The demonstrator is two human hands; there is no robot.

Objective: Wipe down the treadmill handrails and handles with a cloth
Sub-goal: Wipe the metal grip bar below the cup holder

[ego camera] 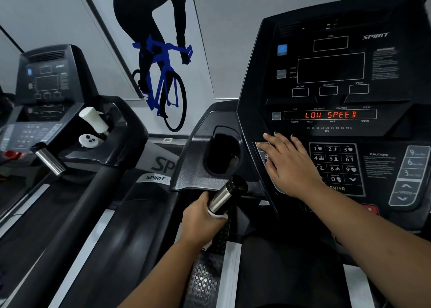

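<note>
Centrally, my left hand (pixel 202 217) grips the white cloth (pixel 217 215) round the chrome handle (pixel 222 195); my right hand (pixel 290 165) rests flat, fingers straight, on the console (pixel 394 126).

One head-worn wide-angle camera is looking forward and down, close over the treadmill console (pixel 331 79) at frame right. A neighbouring treadmill (pixel 58 121) is showing at left.
</note>
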